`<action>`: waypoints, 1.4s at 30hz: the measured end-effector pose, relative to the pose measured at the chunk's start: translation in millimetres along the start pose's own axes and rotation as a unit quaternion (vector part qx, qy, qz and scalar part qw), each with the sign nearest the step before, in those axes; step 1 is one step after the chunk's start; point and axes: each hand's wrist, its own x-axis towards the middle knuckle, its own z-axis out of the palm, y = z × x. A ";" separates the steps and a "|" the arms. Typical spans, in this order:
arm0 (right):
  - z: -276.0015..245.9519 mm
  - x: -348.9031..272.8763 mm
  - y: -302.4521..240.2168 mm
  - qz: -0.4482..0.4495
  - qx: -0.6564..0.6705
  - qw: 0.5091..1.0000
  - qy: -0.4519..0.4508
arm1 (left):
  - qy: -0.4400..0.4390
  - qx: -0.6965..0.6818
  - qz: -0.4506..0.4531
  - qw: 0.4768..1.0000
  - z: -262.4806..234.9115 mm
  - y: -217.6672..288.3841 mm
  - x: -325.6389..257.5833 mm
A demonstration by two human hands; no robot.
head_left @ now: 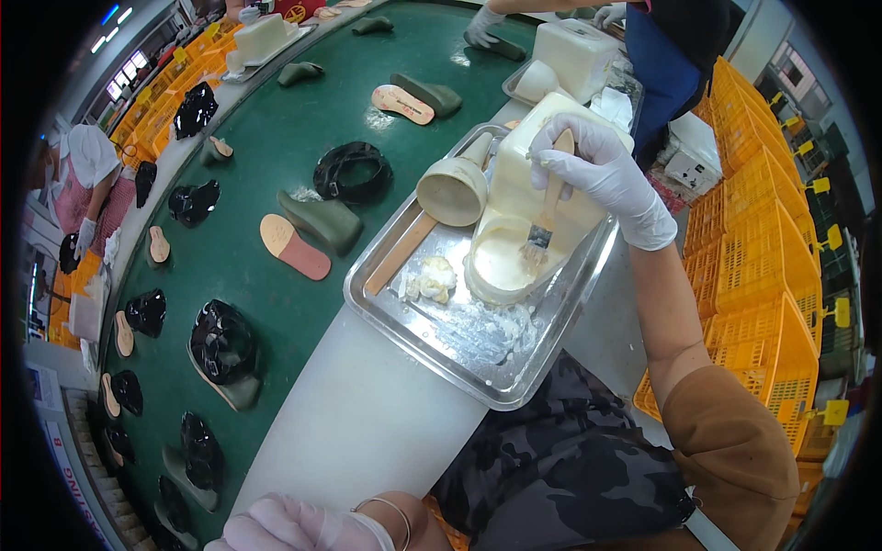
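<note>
My right hand (593, 170), in a white glove, is closed round the wooden handle of a flat brush (548, 216). The brush points down, its bristles in the round front well of a cream-white glue pot (514, 184) that holds pale liquid. Under the pot is a metal tray (441, 354) smeared with white residue. A cream cup (452, 195) lies tilted in the tray beside a flat wooden stick (401, 253). At the lower edge my left hand (285, 525), also gloved, rests near the white ledge with fingers curled; its underside is hidden.
A green work surface (294, 138) carries shoe lasts (326, 223), pink-and-tan insoles (296, 248) and glossy black shoe uppers (223, 342). Orange crates (749, 266) stack up on the right. A co-worker's gloved hand (482, 26) touches a last at the far side; another person stands at left.
</note>
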 end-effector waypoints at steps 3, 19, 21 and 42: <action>-2.9 0.2 -0.3 0.001 0.003 1.000 0.000 | 0.000 0.007 -0.005 1.000 -0.3 -1.5 -1.8; -33.1 -2.9 32.6 0.013 -0.139 0.987 0.085 | -0.216 0.273 0.051 0.936 1.7 -26.2 -22.6; -37.3 -1.0 34.9 0.002 -0.110 0.992 0.056 | -0.223 0.243 0.055 0.942 -0.1 -27.7 -25.2; -66.7 10.7 61.4 0.007 -0.087 0.996 0.037 | -0.188 0.178 0.153 0.954 15.9 -33.7 -27.8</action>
